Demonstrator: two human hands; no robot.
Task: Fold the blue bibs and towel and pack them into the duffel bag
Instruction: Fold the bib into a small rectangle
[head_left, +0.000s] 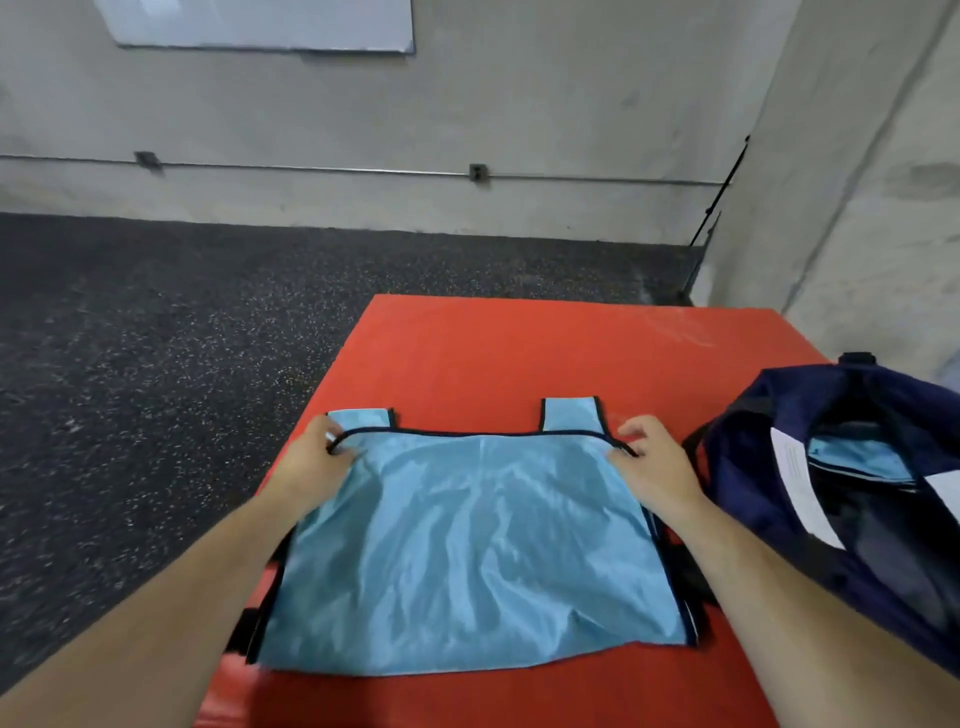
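Soft, even, moderately bright light with no hard shadows. A pale sheen runs across the blue bib (467, 530) at centre. Wide-angle distortion bows the wall pipe (332, 169) toward 11 o'clock, and everything looks slightly blurred.

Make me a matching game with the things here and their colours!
Things:
1. bib
2. mat
3. duffel bag
4. floor

Colours:
A. dark navy
B. black with pale speckles
C. light blue
D. red

Pairs: 1-C, 2-D, 3-A, 4-B
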